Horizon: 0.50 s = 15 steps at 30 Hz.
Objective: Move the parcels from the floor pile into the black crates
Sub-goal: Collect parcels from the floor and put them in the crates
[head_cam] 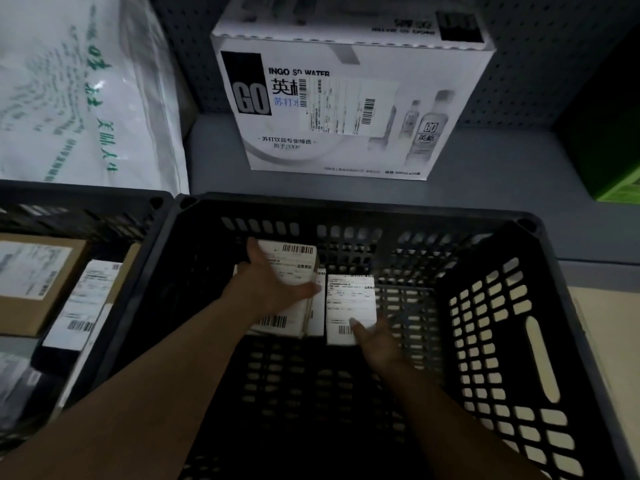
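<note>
A large black slotted crate point(502, 341) fills the middle of the view. Inside it, toward the far left, lie two small white-labelled parcels side by side. My left hand point(270, 285) lies on top of the left parcel point(294, 265), fingers spread along its far edge and thumb across its near right side. The right parcel point(351, 303) lies flat on the crate floor; my right hand point(374, 341) touches its near edge with straight fingertips. Both forearms reach down into the crate.
A second black crate point(86, 206) at the left holds several brown and white labelled boxes point(38, 275). Beyond the crates stand a white soda-water carton point(346, 98), a white plastic bag point(79, 91) and a green box point(620, 192) at the right edge.
</note>
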Each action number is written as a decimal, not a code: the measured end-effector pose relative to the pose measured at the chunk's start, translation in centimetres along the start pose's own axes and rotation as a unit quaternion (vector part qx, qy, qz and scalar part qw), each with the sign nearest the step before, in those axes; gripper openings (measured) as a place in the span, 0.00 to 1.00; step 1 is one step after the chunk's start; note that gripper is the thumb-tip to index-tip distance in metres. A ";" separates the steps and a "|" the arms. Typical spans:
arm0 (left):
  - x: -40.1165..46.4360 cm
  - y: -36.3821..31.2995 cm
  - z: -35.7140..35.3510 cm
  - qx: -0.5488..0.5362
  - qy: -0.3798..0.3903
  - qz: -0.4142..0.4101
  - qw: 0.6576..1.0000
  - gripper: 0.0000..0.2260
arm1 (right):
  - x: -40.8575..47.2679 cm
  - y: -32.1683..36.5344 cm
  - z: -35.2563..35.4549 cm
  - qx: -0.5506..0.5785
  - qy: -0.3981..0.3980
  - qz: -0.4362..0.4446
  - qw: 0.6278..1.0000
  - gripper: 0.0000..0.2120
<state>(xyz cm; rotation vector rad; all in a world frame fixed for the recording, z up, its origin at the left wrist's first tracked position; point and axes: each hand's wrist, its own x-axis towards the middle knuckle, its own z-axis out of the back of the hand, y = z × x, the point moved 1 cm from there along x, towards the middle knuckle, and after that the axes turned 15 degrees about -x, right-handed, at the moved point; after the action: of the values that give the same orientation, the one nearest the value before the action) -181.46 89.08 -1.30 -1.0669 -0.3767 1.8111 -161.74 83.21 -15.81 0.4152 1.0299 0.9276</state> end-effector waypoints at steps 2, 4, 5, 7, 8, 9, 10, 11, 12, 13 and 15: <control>-0.5 -0.2 -0.3 -0.013 -0.003 0.005 1.000 0.62 | 0.0 0.5 0.1 -0.033 0.025 -0.025 0.999 0.24; -1.1 -0.5 -0.8 -0.019 0.005 0.008 1.000 0.60 | -0.5 1.3 0.9 -0.075 0.046 -0.050 0.995 0.26; -1.4 -0.7 -1.0 -0.018 0.011 0.014 1.000 0.59 | -0.8 1.6 1.4 -0.086 0.042 -0.052 0.994 0.28; -1.9 -1.0 -1.5 -0.017 0.020 0.030 0.999 0.58 | -1.5 2.6 2.8 -0.082 -0.009 -0.033 0.996 0.28; -2.1 -1.2 -1.7 -0.020 0.024 0.038 0.999 0.58 | -2.0 3.3 3.8 -0.066 -0.035 -0.019 0.997 0.26; -2.2 -1.3 -2.1 -0.023 0.026 0.042 0.998 0.59 | -2.6 4.1 4.7 -0.048 -0.052 -0.002 0.997 0.23; -2.5 -1.6 -2.6 -0.027 0.029 0.047 0.998 0.59 | -3.0 4.7 5.8 -0.027 -0.053 0.013 0.998 0.19; -2.8 -2.0 -3.2 -0.034 0.030 0.047 0.998 0.60 | -3.2 5.0 6.6 -0.002 -0.039 0.023 0.999 0.16; -3.1 -2.5 -3.8 -0.045 0.030 0.051 0.997 0.60 | -3.5 5.0 7.3 0.021 -0.018 0.037 0.999 0.15; -3.3 -3.0 -4.5 -0.066 0.031 0.049 0.996 0.62 | -4.0 5.2 7.9 0.039 0.009 0.055 0.998 0.14; -3.3 -3.7 -5.9 -0.107 0.036 0.039 0.993 0.67 | -4.7 5.1 8.5 0.064 0.050 0.079 0.994 0.15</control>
<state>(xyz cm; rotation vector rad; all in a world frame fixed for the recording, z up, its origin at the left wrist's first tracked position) -174.04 86.92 -0.59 -1.3090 -0.5000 1.8249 -157.61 83.28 -5.67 0.5680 1.1637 1.0356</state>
